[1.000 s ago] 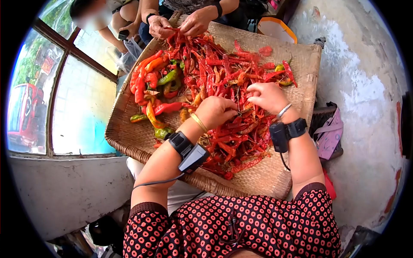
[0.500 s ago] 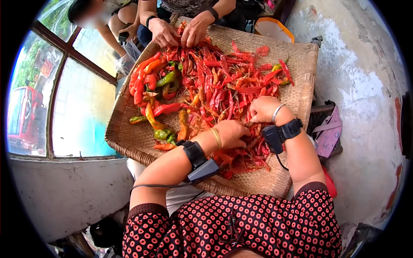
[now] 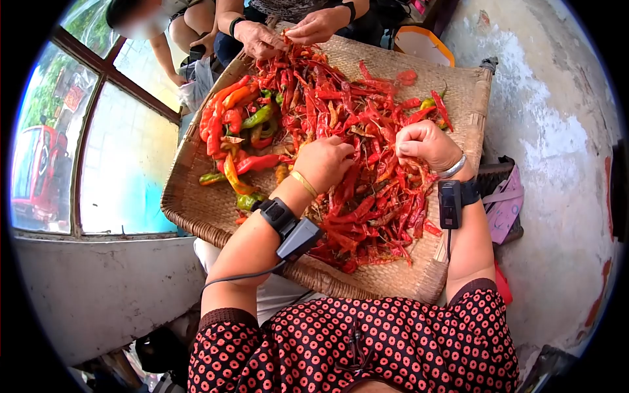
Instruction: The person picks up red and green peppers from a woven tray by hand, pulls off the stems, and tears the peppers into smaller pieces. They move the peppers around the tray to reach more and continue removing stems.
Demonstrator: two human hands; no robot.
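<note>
Left hand: the hand [image 3: 325, 164] is bending over the red chilies [image 3: 347, 216], its fingers curling down and its back hiding the fingertips; whether they are pinching anything, I cannot tell.
Right hand: the hand [image 3: 429, 145] is curling above the right side of the pile, thumb and forefinger pressing together; anything between them is too small to make out.
Red chilies: they are lying heaped across the middle of the woven tray [image 3: 458, 92], many wrinkled, overlapping so that single pods are hard to separate; the left forearm is covering part of the tray.
Larger peppers: red, orange and green ones [image 3: 259, 118] are lying along the tray's left side.
Far edge: a co-worker's two hands [image 3: 288, 36] are meeting over the chilies, fingertips close together around a small reddish piece; the picture's top is cutting off the body.
Upper left: another person's hand [image 3: 204, 44] is showing beside a dark object, partly hidden, above a clear plastic bag [image 3: 196, 85].
Right side: a pink bag [image 3: 504, 200] is resting beyond the tray, partly hidden by the forearm.
</note>
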